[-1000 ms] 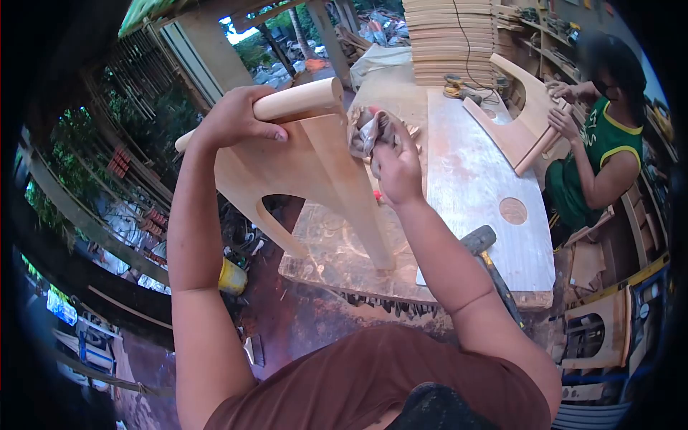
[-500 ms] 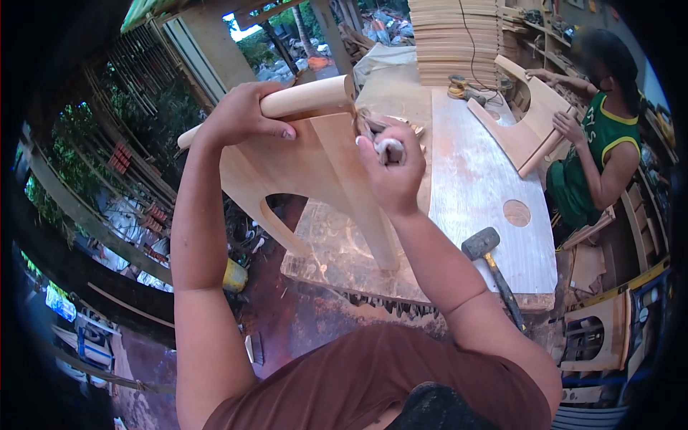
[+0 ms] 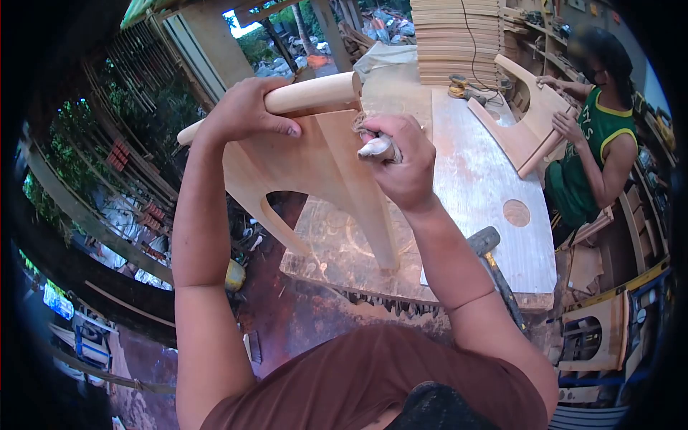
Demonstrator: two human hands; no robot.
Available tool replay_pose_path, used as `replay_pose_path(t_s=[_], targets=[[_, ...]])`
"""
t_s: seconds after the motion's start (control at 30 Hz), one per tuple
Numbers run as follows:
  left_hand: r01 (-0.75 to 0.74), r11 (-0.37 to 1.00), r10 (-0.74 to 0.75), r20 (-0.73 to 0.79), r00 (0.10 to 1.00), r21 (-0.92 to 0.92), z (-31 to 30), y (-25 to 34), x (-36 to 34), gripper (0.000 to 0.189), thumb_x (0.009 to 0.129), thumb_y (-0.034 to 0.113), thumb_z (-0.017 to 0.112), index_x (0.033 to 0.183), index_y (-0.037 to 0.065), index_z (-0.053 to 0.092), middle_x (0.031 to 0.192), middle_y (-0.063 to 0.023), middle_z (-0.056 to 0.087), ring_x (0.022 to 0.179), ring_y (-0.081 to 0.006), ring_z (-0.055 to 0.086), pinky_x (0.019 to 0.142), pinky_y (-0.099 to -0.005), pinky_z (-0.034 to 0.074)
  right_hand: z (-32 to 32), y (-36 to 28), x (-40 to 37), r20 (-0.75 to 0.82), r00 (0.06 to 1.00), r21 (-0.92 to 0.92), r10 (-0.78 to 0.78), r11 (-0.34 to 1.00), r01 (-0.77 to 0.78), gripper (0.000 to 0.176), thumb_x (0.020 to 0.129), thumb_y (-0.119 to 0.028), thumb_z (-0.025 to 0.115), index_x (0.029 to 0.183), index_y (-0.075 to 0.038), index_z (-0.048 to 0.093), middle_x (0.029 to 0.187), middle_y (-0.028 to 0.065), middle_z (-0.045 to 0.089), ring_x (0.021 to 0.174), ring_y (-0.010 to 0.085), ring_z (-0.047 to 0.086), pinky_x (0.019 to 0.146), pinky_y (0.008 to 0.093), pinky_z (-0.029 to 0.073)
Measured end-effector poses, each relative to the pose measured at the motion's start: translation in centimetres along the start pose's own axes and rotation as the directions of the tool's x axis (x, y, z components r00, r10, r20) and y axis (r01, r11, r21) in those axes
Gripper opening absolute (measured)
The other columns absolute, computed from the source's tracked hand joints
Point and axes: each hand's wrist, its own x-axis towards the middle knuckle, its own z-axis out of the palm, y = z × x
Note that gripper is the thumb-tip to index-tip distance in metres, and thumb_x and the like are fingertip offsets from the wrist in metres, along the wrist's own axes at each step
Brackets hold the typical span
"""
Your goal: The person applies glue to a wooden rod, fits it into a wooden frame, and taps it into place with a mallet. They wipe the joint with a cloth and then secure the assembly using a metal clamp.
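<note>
On the far left, red bundles [image 3: 120,156] hang by the dark rails. A yellow bucket [image 3: 235,274] pokes out from behind the left arm, which hides part of it. The left hand [image 3: 247,111] grips a fat, round bar [image 3: 315,95], with its thumb in front. The bar runs along the top of a wooden panel [image 3: 308,161] that stands tilted on the near end of the worktable [image 3: 337,251]. The panel is pale tan and looks smooth, with darker wood just under the bar. A big curved gap is cut in its bottom, so it has two legs – the right one is wide at the top and thin at the foot.

The right hand [image 3: 408,161] is clenched around a bunched-up, dirty-white cloth [image 3: 380,148], close to the panel's right edge. I can't tell if the cloth touches the wood. Farther back is a tall stack of wood strips [image 3: 455,43], with a yellow sander [image 3: 459,88] near it. A black mallet [image 3: 484,240] lies on a whitish board [image 3: 466,165] – the right arm hides some of it. On the right, another person [image 3: 598,136] holds a second cut panel [image 3: 534,118], near the shelves [image 3: 548,46].
</note>
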Motion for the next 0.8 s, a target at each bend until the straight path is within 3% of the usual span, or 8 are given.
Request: replay_pose_path(t_s=[0.17,0.23,0.37,0.43,0.53,0.6,0.73,0.8], targets=[[-0.011,1.000,0.011,0.001,1.000,-0.016,-0.1,0.1,0.1,0.071,0.057,0.053,0.089,0.103,0.004,0.066,0.086,-0.0150,0.067,0.087,-0.0353,0.064,0.079,-0.0415,0.049,1.2,0.0,0.0,-0.081,0.988,0.067,0.134,0.989,-0.129,0.037,0.066,0.001,0.080,0.100,-0.005,0.065,0.091,0.0097,0.068,0.082,0.0265,0.065,0.073,0.0361,0.052],[0.046,0.999,-0.048,0.077,0.996,0.028,-0.4,0.3,0.3,0.073,0.056,0.043,0.093,0.107,-0.001,0.065,0.094,-0.0074,0.067,0.090,-0.0181,0.061,0.083,-0.0336,0.048,1.2,0.1,-0.4,-0.096,0.978,0.100,0.184,0.980,-0.175,0.037,0.066,0.001,0.080,0.099,-0.005,0.065,0.091,0.0099,0.068,0.082,0.0271,0.066,0.074,0.0361,0.052],[0.021,0.999,-0.019,0.051,0.999,-0.027,-0.2,0.3,0.3,0.074,0.056,0.044,0.093,0.107,-0.001,0.065,0.094,-0.0068,0.067,0.090,-0.0180,0.060,0.084,-0.0340,0.048,-0.8,0.1,-1.2,0.063,0.925,0.139,0.373,0.915,-0.379,0.031,0.073,0.002,0.076,0.101,-0.004,0.064,0.091,0.0078,0.068,0.083,0.0179,0.067,0.075,0.0299,0.052],[-0.024,0.998,0.023,-0.009,1.000,-0.061,0.1,0.2,0.2,0.072,0.056,0.047,0.091,0.109,0.004,0.067,0.093,-0.0136,0.069,0.091,-0.0309,0.066,0.082,-0.0400,0.049,-1.1,0.1,-1.2,0.099,0.808,0.279,0.581,0.763,-0.583,0.027,0.077,0.003,0.073,0.101,-0.004,0.064,0.090,0.0052,0.068,0.084,0.0110,0.065,0.074,0.0263,0.051],[0.068,0.995,-0.062,0.079,0.995,-0.072,-0.3,0.8,0.1,0.075,0.056,0.044,0.093,0.109,0.000,0.064,0.094,-0.0061,0.065,0.090,-0.0175,0.060,0.084,-0.0334,0.048,0.1,0.4,-0.5,0.055,0.851,0.323,0.522,0.797,-0.510,0.025,0.078,0.003,0.071,0.101,-0.003,0.064,0.088,0.0046,0.068,0.082,0.0093,0.064,0.072,0.0258,0.051],[0.073,0.995,-0.068,0.083,0.994,-0.064,-0.4,0.9,0.1,0.075,0.056,0.044,0.094,0.109,0.000,0.064,0.094,-0.0060,0.065,0.091,-0.0172,0.060,0.084,-0.0332,0.048,0.3,-0.1,-0.3,-0.034,0.929,0.223,0.367,0.909,-0.351,0.025,0.077,0.005,0.071,0.100,-0.003,0.064,0.086,0.0063,0.069,0.079,0.0112,0.065,0.071,0.0276,0.053],[0.069,0.995,-0.061,0.101,0.993,-0.078,-0.2,0.3,0.2,0.079,0.054,0.047,0.094,0.110,-0.001,0.064,0.094,-0.0057,0.065,0.091,-0.0169,0.059,0.084,-0.0332,0.048,0.2,0.9,-0.5,-0.007,0.882,0.248,0.471,0.855,-0.455,0.027,0.075,0.005,0.073,0.099,-0.002,0.064,0.087,0.0085,0.070,0.080,0.0143,0.067,0.071,0.0288,0.053],[0.044,0.996,-0.038,0.074,0.997,-0.083,-0.2,0.3,0.0,0.074,0.056,0.046,0.092,0.107,0.001,0.065,0.092,-0.0082,0.066,0.089,-0.0209,0.062,0.082,-0.0348,0.048,0.1,0.4,-0.3,-0.022,0.925,0.193,0.380,0.909,-0.369,0.027,0.075,0.004,0.074,0.099,-0.003,0.064,0.088,0.0082,0.070,0.080,0.0139,0.067,0.072,0.0286,0.053]])
